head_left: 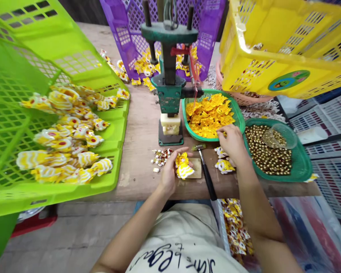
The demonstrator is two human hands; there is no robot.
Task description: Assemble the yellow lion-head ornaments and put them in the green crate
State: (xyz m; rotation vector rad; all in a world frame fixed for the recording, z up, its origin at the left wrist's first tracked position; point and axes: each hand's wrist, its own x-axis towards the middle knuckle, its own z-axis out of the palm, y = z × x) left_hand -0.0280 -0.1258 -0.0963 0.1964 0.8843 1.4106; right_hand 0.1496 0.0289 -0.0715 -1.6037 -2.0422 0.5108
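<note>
It seems the picking step: the left hand (169, 171) grasps a yellow-white figure (184, 167) over the table (139, 151), the right hand (232, 141), whose grip I cannot tell, is at yellow pieces (210, 115) in the green basket (239, 113), and next probably calls for lifting one

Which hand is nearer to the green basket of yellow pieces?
Right. The right hand is at the near right rim of the basket; the left hand is farther off, nearer the body, holding a yellow-and-white piece.
</note>
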